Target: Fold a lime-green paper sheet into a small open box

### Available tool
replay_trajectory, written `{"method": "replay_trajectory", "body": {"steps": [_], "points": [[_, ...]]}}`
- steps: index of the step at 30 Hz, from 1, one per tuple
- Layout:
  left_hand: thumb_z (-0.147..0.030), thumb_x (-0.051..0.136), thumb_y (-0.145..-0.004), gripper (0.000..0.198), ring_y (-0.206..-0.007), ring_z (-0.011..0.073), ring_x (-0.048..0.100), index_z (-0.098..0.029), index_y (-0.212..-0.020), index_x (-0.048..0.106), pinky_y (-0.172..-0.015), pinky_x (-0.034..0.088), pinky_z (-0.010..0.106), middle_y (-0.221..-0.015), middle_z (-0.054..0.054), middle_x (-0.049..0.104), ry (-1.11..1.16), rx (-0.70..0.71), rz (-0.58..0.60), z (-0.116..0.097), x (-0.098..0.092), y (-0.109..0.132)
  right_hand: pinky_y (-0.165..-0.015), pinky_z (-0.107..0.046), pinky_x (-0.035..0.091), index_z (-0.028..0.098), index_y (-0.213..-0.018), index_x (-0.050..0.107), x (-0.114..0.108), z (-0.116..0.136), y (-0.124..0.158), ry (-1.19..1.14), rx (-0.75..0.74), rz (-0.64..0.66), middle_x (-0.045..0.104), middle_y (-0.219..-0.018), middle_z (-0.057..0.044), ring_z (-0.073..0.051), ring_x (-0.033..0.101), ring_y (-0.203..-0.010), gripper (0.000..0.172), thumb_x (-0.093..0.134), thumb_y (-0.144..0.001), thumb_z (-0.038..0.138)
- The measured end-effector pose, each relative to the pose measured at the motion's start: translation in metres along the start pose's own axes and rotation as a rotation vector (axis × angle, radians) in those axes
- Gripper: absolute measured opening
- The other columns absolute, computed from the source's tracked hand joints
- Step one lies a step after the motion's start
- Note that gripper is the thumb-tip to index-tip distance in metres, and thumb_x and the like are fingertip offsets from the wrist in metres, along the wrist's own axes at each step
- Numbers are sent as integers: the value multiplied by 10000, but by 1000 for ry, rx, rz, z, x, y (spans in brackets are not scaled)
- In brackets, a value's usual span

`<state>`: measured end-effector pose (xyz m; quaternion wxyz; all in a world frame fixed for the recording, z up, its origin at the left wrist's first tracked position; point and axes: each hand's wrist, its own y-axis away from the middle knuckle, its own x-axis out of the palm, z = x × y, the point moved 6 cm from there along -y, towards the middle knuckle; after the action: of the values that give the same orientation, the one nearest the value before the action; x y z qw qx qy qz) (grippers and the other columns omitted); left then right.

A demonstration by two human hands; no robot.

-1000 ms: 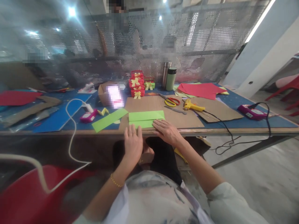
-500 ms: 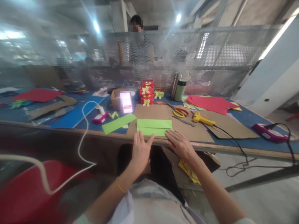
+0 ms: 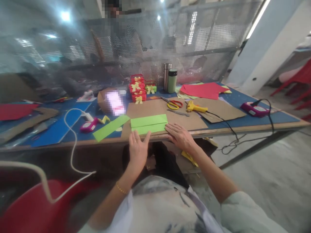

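On the far left of the desk (image 3: 279, 119) lay a red sheet (image 3: 18, 111). Next came a flat blue board (image 3: 60, 127), then a little purple box (image 3: 87, 126) with a white cord (image 3: 74, 139) by it. A green strip (image 3: 111, 127) lay at a slant, and behind it a bright phone (image 3: 114, 103) leaned up.

The left hand (image 3: 139, 149) was spread, with its thumb away from its fingers. Its fingertips touched the near edge of the green paper (image 3: 149, 123), close to the left end. Far behind were red boxes (image 3: 137, 89) with yellow bows, piled up. The green paper lay flat on brown cardboard (image 3: 155, 106), near the front of the desk. A line ran along it, but I could not tell if that was a fold or two pieces.

Two bottles (image 3: 172, 82) stood at the back. Scissors (image 3: 174, 104) lay in front of them. The right hand (image 3: 180, 137) was flat, with its fingers close together and their tips at the paper's right end. Farther right were a yellow glue gun (image 3: 198, 107), some red paper (image 3: 201, 90), and another purple box (image 3: 254, 110).
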<state>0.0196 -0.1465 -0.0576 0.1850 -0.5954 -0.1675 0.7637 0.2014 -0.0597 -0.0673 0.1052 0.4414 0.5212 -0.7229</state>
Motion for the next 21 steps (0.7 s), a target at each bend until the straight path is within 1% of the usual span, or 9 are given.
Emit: {"method": "replay_trajectory", "body": {"steps": [5,10,12,17,21], "points": [[-40,480,-953,581,-1371,394,543,-272,-1481,548,-1114,436,583,-1454,290,557,-23,15,-18,-1,-4,-1,-1172,-468,432,162,-1322,672,-1,-2,0,-18,27,-11,662,-1385,-136,-252,597,-1332,387,532,-1028,372],[-36,468,-952,603,-1407,387,507,-290,-1496,527,-1130,417,590,-1550,269,459,20,1,-5,0,0,0,-1170,-481,434,191,-1346,663,1,-4,0,-38,27,15,652,-1401,-127,-254,587,-1343,387,545,-1021,364],[-38,463,-954,603,-1416,389,495,-292,-1497,525,-1134,406,597,-1562,266,443,26,-3,-9,1,1,0,-1169,-479,434,186,-1341,666,2,-4,0,-39,28,10,653,-1399,-128,-256,589,-1341,385,546,-1021,362],[-38,462,-954,593,-1391,381,525,-285,-1487,540,-1124,416,586,-1511,263,512,2,11,-18,2,0,-1,-1155,-471,445,178,-1334,668,3,-4,-1,-38,29,-8,658,-1394,-129,-259,596,-1332,380,550,-1018,353],[-39,457,-957,575,-1372,377,547,-278,-1470,563,-1118,423,577,-1481,273,539,-21,16,-19,2,-1,-2,-1143,-473,456,184,-1333,670,4,-4,-2,-38,25,-18,663,-1387,-130,-258,604,-1322,375,568,-1005,334]]}}
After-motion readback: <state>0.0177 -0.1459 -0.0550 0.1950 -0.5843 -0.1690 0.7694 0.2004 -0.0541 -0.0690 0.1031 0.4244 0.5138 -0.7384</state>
